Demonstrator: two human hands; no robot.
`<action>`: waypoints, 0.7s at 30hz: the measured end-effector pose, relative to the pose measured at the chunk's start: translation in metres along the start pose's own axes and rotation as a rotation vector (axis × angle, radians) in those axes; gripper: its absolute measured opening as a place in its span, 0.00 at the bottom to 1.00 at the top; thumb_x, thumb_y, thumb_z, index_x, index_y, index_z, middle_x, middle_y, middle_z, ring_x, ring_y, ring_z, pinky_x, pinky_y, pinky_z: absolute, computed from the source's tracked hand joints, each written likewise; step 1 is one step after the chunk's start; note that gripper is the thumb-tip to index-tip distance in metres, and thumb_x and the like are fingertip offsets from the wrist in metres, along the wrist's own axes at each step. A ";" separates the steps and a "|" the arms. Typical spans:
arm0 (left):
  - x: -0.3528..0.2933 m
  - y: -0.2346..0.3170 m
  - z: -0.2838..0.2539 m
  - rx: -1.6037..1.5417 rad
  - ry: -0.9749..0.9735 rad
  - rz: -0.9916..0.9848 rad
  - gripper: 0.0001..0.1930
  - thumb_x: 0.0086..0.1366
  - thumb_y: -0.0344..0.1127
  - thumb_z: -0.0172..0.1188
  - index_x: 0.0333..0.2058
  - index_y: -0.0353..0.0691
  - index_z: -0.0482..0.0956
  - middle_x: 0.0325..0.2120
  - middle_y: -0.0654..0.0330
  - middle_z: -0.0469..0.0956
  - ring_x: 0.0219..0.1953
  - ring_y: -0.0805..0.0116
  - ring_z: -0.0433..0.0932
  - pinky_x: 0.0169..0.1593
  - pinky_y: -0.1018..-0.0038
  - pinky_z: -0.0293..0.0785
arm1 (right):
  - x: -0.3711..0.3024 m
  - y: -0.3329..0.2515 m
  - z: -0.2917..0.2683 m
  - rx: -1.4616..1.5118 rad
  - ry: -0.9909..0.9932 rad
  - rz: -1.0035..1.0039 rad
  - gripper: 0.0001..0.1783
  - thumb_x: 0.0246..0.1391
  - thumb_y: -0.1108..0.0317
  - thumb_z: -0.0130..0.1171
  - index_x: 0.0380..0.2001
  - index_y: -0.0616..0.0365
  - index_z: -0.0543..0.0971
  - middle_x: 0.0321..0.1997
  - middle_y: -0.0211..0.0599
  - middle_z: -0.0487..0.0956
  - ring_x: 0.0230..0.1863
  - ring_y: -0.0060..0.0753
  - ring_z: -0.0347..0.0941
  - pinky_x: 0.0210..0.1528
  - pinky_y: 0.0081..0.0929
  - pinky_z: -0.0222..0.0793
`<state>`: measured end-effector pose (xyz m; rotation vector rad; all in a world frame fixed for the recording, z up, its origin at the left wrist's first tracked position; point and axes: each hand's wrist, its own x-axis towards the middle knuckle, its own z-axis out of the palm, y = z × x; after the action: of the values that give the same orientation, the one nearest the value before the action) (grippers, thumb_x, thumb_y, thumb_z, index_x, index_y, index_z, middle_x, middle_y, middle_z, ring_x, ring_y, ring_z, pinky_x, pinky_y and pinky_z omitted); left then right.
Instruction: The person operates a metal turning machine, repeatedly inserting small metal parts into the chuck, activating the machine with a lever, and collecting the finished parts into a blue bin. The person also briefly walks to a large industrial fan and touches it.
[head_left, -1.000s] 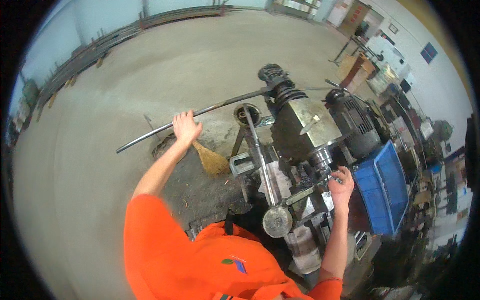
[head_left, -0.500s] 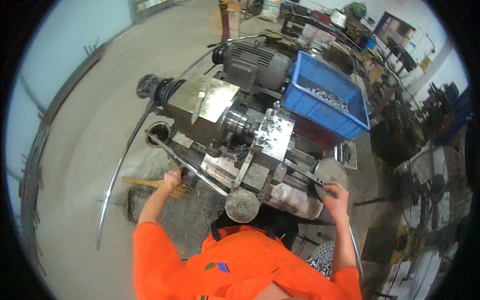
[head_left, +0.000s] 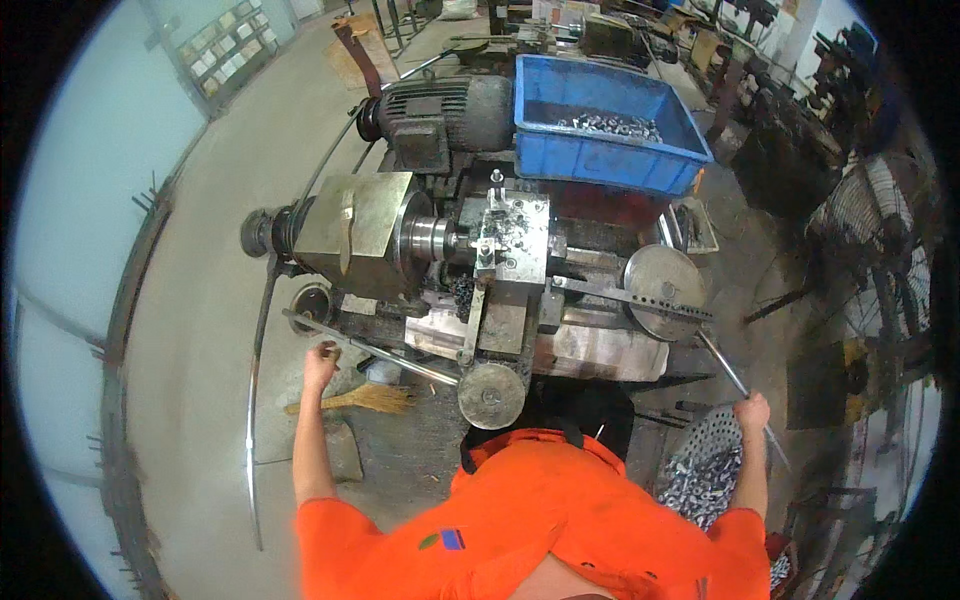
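Note:
My right hand (head_left: 752,412) is wrapped round a metal lever rod (head_left: 722,362), which slants down from the round steel disc (head_left: 662,285) on the machine's right. A perforated bar (head_left: 635,297) runs from that disc to the middle block. My left hand (head_left: 322,365) is off to the left, its fingers curled together just below the tip of another lever rod (head_left: 405,365). Something small and dark seems to be between those fingers, too small to name. This second rod ends at a smaller round disc (head_left: 491,395). Behind them sit the steel chuck (head_left: 430,240) and a metal block (head_left: 522,240).
A blue crate (head_left: 615,160) of small metal parts stands behind the machine, beside a ribbed motor (head_left: 445,112). A perforated basket (head_left: 700,440) of metal pieces is below my right arm. A straw broom (head_left: 370,398) lies at left. At right stands a fan (head_left: 860,225).
The whole view has turned and shifted. My right hand has gone from the disc's edge out along its lever rod. My left hand has moved outward, toward the other rod's tip.

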<state>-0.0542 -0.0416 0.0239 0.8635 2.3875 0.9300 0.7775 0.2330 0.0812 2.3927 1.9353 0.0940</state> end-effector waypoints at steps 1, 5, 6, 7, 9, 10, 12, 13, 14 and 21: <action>-0.003 0.017 -0.008 -0.293 0.048 -0.029 0.19 0.55 0.44 0.55 0.40 0.37 0.74 0.27 0.54 0.77 0.23 0.64 0.77 0.27 0.73 0.73 | -0.009 -0.010 -0.012 0.006 -0.021 0.013 0.15 0.35 0.60 0.56 0.25 0.60 0.75 0.28 0.50 0.76 0.34 0.51 0.73 0.37 0.40 0.70; -0.012 0.077 -0.013 -0.521 0.228 -0.128 0.23 0.60 0.47 0.49 0.41 0.29 0.70 0.22 0.53 0.76 0.19 0.67 0.76 0.23 0.78 0.72 | -0.046 -0.020 -0.010 0.100 -0.152 0.074 0.14 0.33 0.60 0.58 0.21 0.60 0.75 0.27 0.49 0.76 0.34 0.51 0.73 0.37 0.39 0.69; -0.018 0.093 -0.008 -0.510 0.226 -0.149 0.24 0.60 0.49 0.49 0.37 0.28 0.69 0.20 0.53 0.75 0.15 0.66 0.75 0.20 0.77 0.72 | -0.063 -0.024 -0.018 0.149 -0.248 0.056 0.14 0.32 0.60 0.59 0.20 0.59 0.75 0.25 0.48 0.76 0.32 0.52 0.73 0.36 0.40 0.69; -0.012 0.100 0.002 -0.505 0.228 -0.171 0.23 0.59 0.49 0.49 0.35 0.28 0.69 0.19 0.53 0.74 0.14 0.66 0.74 0.19 0.77 0.71 | -0.076 0.000 0.027 0.157 -0.053 -0.185 0.12 0.32 0.61 0.58 0.18 0.60 0.74 0.19 0.44 0.73 0.25 0.51 0.71 0.32 0.40 0.69; -0.005 0.088 0.022 -0.495 0.264 -0.230 0.21 0.58 0.48 0.49 0.32 0.29 0.68 0.18 0.51 0.74 0.12 0.65 0.73 0.16 0.76 0.71 | -0.105 -0.018 0.025 0.838 -0.179 -0.193 0.10 0.33 0.63 0.54 0.15 0.59 0.73 0.12 0.38 0.68 0.17 0.36 0.66 0.25 0.33 0.63; 0.008 0.082 0.032 -0.535 0.274 -0.277 0.19 0.56 0.45 0.50 0.31 0.30 0.67 0.17 0.51 0.73 0.10 0.64 0.73 0.12 0.75 0.69 | -0.109 -0.016 0.055 0.823 -0.290 0.018 0.09 0.33 0.64 0.53 0.17 0.59 0.75 0.13 0.35 0.69 0.18 0.28 0.65 0.23 0.29 0.61; 0.008 0.069 0.028 -0.496 0.270 -0.225 0.18 0.57 0.44 0.50 0.30 0.31 0.66 0.14 0.54 0.72 0.11 0.65 0.73 0.13 0.74 0.71 | -0.126 -0.049 0.018 0.887 -0.388 0.068 0.13 0.31 0.65 0.53 0.22 0.61 0.76 0.17 0.35 0.72 0.20 0.28 0.66 0.24 0.26 0.62; 0.007 0.077 0.028 -0.477 0.256 -0.194 0.17 0.57 0.44 0.49 0.30 0.31 0.66 0.13 0.56 0.71 0.11 0.65 0.73 0.14 0.74 0.72 | -0.131 -0.049 0.026 0.960 -0.418 0.087 0.15 0.30 0.65 0.53 0.24 0.63 0.75 0.17 0.35 0.72 0.20 0.29 0.67 0.24 0.25 0.62; 0.000 0.094 0.030 -0.475 0.270 -0.211 0.17 0.57 0.44 0.49 0.29 0.32 0.66 0.11 0.58 0.70 0.10 0.65 0.72 0.14 0.73 0.72 | -0.134 -0.049 0.032 0.962 -0.401 0.091 0.15 0.30 0.65 0.53 0.24 0.62 0.75 0.17 0.33 0.71 0.20 0.28 0.66 0.24 0.25 0.62; 0.007 0.083 0.035 -0.521 0.277 -0.196 0.18 0.57 0.44 0.50 0.31 0.30 0.65 0.12 0.55 0.71 0.10 0.64 0.73 0.14 0.73 0.72 | -0.150 -0.071 0.005 1.078 -0.419 0.168 0.16 0.29 0.68 0.52 0.28 0.63 0.74 0.16 0.26 0.67 0.19 0.22 0.62 0.22 0.22 0.59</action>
<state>-0.0056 0.0271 0.0583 0.3140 2.2186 1.5696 0.6779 0.1008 0.0687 2.7044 1.7738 -1.6728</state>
